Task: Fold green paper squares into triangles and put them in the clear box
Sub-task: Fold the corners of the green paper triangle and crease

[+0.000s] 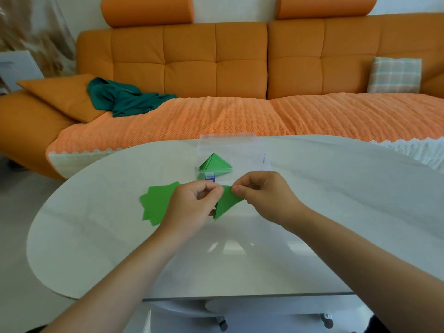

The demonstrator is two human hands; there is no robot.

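Two hands work over the white tabletop (115, 236). My left hand (192, 203) and right hand (262, 193) each pinch the upper edge of one green paper piece (227, 204), folded into a triangle, fingers curled on it. Stack of green squares (156, 205) lies flat, partly hidden behind my left hand. Beyond: clear box (240, 145), green triangles (215, 163) inside. Farthest: orange sofa (216, 68), teal cloth (125, 97) on it.
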